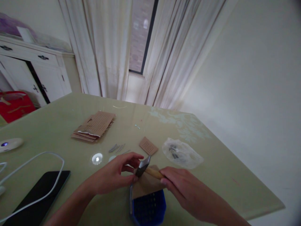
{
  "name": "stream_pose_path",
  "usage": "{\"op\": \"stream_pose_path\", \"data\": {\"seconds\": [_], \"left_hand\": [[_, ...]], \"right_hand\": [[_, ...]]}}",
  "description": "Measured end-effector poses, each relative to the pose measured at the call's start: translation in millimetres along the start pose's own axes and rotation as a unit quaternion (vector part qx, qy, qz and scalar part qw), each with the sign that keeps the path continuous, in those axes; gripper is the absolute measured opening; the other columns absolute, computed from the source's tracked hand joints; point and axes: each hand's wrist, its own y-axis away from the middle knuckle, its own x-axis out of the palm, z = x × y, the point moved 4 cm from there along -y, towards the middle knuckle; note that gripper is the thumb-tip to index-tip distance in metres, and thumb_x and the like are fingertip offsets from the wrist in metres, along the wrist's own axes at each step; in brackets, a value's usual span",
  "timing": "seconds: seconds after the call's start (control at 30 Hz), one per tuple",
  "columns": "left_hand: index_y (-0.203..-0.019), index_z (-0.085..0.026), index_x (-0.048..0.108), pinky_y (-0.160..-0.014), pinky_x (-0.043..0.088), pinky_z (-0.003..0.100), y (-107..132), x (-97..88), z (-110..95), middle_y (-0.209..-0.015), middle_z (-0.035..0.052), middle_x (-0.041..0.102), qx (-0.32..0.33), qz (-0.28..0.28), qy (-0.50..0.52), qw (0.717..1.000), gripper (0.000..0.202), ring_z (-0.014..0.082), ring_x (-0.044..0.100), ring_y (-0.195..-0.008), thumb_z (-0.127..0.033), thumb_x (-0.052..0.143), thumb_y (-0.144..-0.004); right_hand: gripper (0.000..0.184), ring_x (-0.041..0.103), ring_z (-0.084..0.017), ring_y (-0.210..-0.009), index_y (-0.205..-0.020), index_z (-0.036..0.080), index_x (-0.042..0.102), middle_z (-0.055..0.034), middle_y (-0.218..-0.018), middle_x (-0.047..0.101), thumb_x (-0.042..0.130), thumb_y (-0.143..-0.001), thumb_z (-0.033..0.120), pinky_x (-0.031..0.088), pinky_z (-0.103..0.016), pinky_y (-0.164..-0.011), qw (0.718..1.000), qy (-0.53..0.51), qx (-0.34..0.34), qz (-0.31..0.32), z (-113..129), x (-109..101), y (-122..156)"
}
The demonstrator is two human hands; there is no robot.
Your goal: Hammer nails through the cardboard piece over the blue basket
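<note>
My right hand (181, 185) is closed round the wooden handle of a small hammer (147, 168), whose metal head points left. My left hand (117, 172) pinches its fingers together right beside the hammer head, over a piece of brown perforated card (147, 185). What the fingers pinch is too small to make out. The card lies on top of a blue plastic basket (148, 210) at the near table edge.
On the green table (58, 125) lie a stack of perforated cards (95, 126), loose nails (117, 147), one small card (148, 146) and a clear bag of nails (182, 153). A black phone (35, 196), white cable (33, 185) and white device (10, 144) sit left.
</note>
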Motion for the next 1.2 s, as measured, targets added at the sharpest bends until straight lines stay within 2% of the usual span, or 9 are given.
{"op": "stream_pose_path", "data": {"seconds": [0.1,0.17,0.3,0.4,0.47,0.6,0.93,1.07,1.2], "left_hand": [[-0.143,-0.026,0.064,-0.107,0.059,0.046,1.8,0.6,-0.5,-0.134,0.0102,0.074,0.008,0.005,0.002,1.000,0.053,0.0265,0.072,-0.122,-0.027,0.081,-0.092],[-0.145,-0.027,0.063,-0.106,0.059,0.044,1.9,-0.9,-0.9,-0.133,0.0097,0.075,0.006,0.005,0.008,1.000,0.058,0.0259,0.072,-0.123,-0.029,0.082,-0.091],[-0.135,-0.025,0.070,-0.099,0.061,0.039,-2.7,-21.5,3.1,-0.133,0.0100,0.077,-0.017,-0.068,-0.076,0.995,0.044,0.0256,0.075,-0.116,-0.043,0.076,-0.095],[-0.114,-0.021,0.077,-0.087,0.061,0.037,-3.1,-57.9,12.9,-0.110,0.0088,0.083,-0.093,-0.242,-0.287,0.922,0.034,0.0253,0.077,-0.097,-0.047,0.061,-0.100],[-0.108,-0.016,0.077,-0.087,0.058,0.044,-0.2,-79.0,20.8,-0.104,0.0135,0.081,-0.140,-0.326,-0.366,0.860,0.032,0.0295,0.076,-0.091,-0.039,0.055,-0.099],[-0.097,-0.017,0.074,-0.089,0.054,0.048,2.0,-95.8,36.0,-0.100,0.0163,0.078,-0.174,-0.362,-0.425,0.811,0.029,0.0350,0.073,-0.094,-0.038,0.054,-0.094],[-0.085,-0.021,0.064,-0.093,0.053,0.048,-2.5,-88.8,55.4,-0.092,0.0160,0.074,-0.164,-0.342,-0.466,0.800,0.018,0.0355,0.070,-0.095,-0.032,0.051,-0.092],[-0.090,-0.021,0.063,-0.099,0.051,0.053,-3.4,-88.0,49.9,-0.095,0.0160,0.073,-0.137,-0.365,-0.447,0.805,0.019,0.0360,0.067,-0.100,-0.032,0.048,-0.094],[-0.121,-0.020,0.065,-0.083,0.058,0.038,-5.1,-66.4,28.7,-0.100,0.0086,0.074,-0.082,-0.345,-0.382,0.854,0.037,0.0260,0.070,-0.089,-0.046,0.044,-0.104]], "right_hand": [[0.032,0.065,-0.022,-0.087,-0.105,0.023,0.070,-0.0054,-0.093,0.070,0.047,-0.115,0.043,0.050,-0.036,-0.084,0.998,-0.058,0.006,-0.035,-11.8,-5.7,-5.1],[0.038,0.057,-0.017,-0.071,-0.100,0.021,0.070,-0.0009,-0.077,0.060,0.049,-0.114,0.050,0.047,-0.030,-0.067,0.983,-0.168,0.032,-0.065,-27.6,-6.9,-14.4],[0.044,0.039,-0.006,-0.048,-0.105,0.016,0.072,0.0023,-0.077,0.055,0.067,-0.102,0.060,0.027,-0.021,-0.041,0.864,-0.485,0.055,-0.124,-68.7,7.6,-47.3],[0.036,0.041,-0.003,-0.049,-0.107,0.014,0.077,0.0015,-0.082,0.058,0.083,-0.093,0.047,0.028,-0.016,-0.040,0.758,-0.635,0.036,-0.145,-97.4,26.3,-71.9],[0.041,0.037,-0.002,-0.047,-0.107,0.015,0.080,0.0033,-0.080,0.056,0.089,-0.087,0.050,0.027,-0.014,-0.038,0.731,-0.666,0.027,-0.146,-112.6,37.9,-81.9],[0.046,0.030,-0.001,-0.045,-0.114,0.018,0.080,0.0052,-0.077,0.053,0.090,-0.085,0.052,0.026,-0.012,-0.035,0.711,-0.689,0.024,-0.141,-132.6,53.1,-85.4],[0.034,0.033,-0.001,-0.044,-0.106,0.016,0.083,0.0031,-0.079,0.056,0.088,-0.089,0.045,0.030,-0.013,-0.034,0.687,-0.715,0.020,-0.130,-134.0,61.3,-80.3],[0.037,0.035,-0.001,-0.044,-0.106,0.015,0.084,0.0033,-0.078,0.057,0.089,-0.088,0.047,0.031,-0.013,-0.033,0.689,-0.715,0.019,-0.119,-127.5,63.7,-80.5],[0.041,0.035,-0.002,-0.043,-0.107,0.015,0.084,0.0033,-0.078,0.057,0.088,-0.088,0.051,0.032,-0.015,-0.032,0.694,-0.710,0.023,-0.117,-125.4,65.7,-81.3]]}}
